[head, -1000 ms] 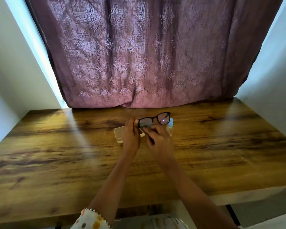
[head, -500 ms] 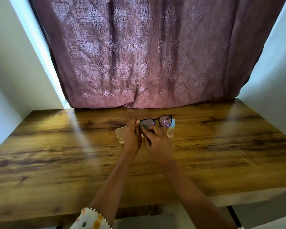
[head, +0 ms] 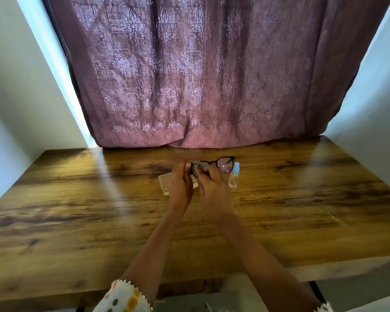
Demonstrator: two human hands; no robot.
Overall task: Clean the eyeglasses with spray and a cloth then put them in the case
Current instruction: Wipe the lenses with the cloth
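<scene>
On the desk (head: 77, 221), the case (head: 164, 183) lay left of the bottle (head: 234, 176); the glasses (head: 221, 164) were above both, before the curtain (head: 189, 75).

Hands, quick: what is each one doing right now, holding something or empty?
Left hand: closed on the eyeglasses at their left end.
Right hand: closed on a grey cloth, pressing it against the left lens.
</scene>
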